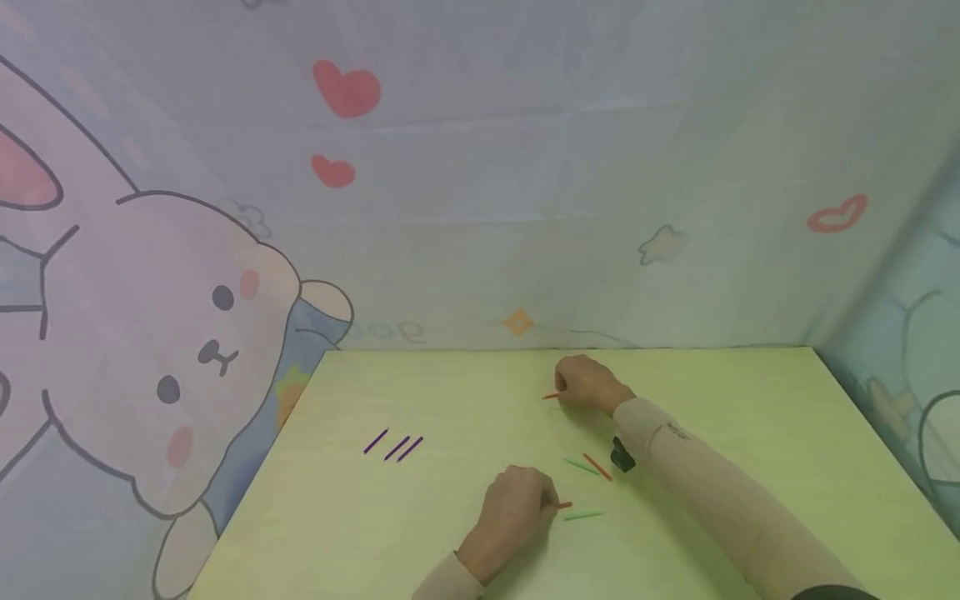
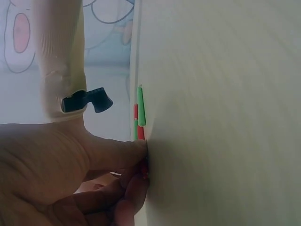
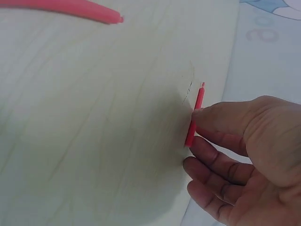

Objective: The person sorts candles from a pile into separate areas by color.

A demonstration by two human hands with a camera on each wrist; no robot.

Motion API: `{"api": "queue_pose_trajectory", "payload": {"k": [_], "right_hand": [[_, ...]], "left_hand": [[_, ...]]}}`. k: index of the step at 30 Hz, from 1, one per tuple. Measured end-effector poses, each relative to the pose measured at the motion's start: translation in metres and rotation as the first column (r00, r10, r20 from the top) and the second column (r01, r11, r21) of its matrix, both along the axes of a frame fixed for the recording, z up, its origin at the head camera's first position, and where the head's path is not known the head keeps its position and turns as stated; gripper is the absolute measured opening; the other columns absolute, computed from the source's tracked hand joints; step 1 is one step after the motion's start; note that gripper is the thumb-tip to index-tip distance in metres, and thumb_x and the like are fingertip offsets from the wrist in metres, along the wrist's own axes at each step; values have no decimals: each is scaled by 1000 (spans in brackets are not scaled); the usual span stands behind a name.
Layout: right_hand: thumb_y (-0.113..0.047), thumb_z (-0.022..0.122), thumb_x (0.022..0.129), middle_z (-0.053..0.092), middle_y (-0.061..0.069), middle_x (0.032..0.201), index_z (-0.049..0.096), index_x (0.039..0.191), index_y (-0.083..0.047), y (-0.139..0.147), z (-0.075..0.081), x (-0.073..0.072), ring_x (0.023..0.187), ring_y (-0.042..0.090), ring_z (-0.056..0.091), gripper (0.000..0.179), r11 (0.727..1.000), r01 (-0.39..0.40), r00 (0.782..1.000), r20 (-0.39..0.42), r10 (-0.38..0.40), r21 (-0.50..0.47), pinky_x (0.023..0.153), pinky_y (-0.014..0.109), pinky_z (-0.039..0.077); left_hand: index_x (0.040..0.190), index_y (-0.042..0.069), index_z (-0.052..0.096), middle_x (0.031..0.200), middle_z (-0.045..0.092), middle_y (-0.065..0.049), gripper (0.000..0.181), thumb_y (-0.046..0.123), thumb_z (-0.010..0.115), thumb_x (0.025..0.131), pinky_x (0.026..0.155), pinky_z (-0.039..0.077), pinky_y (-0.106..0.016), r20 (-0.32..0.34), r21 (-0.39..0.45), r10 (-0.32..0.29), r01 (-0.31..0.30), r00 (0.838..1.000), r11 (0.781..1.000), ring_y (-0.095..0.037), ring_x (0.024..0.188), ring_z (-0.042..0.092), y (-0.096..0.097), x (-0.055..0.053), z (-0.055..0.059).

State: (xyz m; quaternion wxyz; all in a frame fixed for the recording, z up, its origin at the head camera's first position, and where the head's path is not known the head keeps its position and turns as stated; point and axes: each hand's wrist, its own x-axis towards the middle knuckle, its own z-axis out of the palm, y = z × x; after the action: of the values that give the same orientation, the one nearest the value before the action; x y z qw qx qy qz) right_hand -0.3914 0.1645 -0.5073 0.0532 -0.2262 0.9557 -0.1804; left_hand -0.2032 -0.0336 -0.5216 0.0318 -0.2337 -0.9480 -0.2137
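1. The left hand (image 1: pixel 513 510) pinched a red stick (image 1: pixel 566 505) near a green stick (image 1: pixel 583 516).
2. The right hand (image 1: pixel 590 385) pinched another red stick (image 3: pixel 199 96) near the desk's (image 1: pixel 450 387) far edge.
3. Three purple sticks (image 1: pixel 397 447) lay on the desk, left of both hands.

A flat, pale yellow-green wood-grain tabletop (image 1: pixel 480 408) anchors the space. Behind it hangs a creased, printed fabric backdrop (image 1: pixel 480 258) — lilac-grey above the tabletop's left part, greener toward its right. A large pinkish-white cartoon rabbit (image 1: pixel 127 317), tipped sideways, spreads left of the tabletop. Two solid red hearts (image 1: pixel 351 88) float high above the tabletop's far edge, an orange four-pointed star (image 1: pixel 510 322) just above that edge. Right of the tabletop stands a blue-green printed side panel (image 1: pixel 922 350) — softly shaded along the corner.
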Motion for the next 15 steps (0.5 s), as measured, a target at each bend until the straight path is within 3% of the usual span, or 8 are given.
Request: {"api": "queue_pose_trajectory", "payload": {"k": [4,8,11,15], "right_hand": [[1,66,98,64,3,86,67,89,-7,1,6,4,78,17,53,12,1000,-21,998,-58,20,-17,72,36,49],[-4,72,101,73,7,100,73,102,-3,0,15,10,89,21,65,2,999,-24,996,-92,22,-21,83,42,59],[-9,76,102,76,11,113,74,115,-1,0,22,14,101,27,72,15,1000,-12,996,-84,10,-23,91,47,62],[-11,74,102,76,12,113,75,119,0,0,31,21,101,28,73,20,999,11,996,-84,-15,-44,90,48,63]], "left_hand": [[80,18,87,83,82,9,16,5,90,89,63,58,-21,-8,-12,4,-4,1000,1000,-6,78,76,0,-1,1],[81,18,87,83,82,9,15,6,90,89,61,58,-21,-10,-17,5,-5,1000,1000,-7,77,77,-1,-3,1],[82,16,87,83,82,8,14,6,90,90,60,58,-21,0,-9,6,-6,1000,1000,-8,76,77,-2,-4,1],[82,15,87,83,82,6,13,4,89,90,57,56,-19,3,-2,0,0,1000,1000,-8,72,76,-4,-5,1]]}}
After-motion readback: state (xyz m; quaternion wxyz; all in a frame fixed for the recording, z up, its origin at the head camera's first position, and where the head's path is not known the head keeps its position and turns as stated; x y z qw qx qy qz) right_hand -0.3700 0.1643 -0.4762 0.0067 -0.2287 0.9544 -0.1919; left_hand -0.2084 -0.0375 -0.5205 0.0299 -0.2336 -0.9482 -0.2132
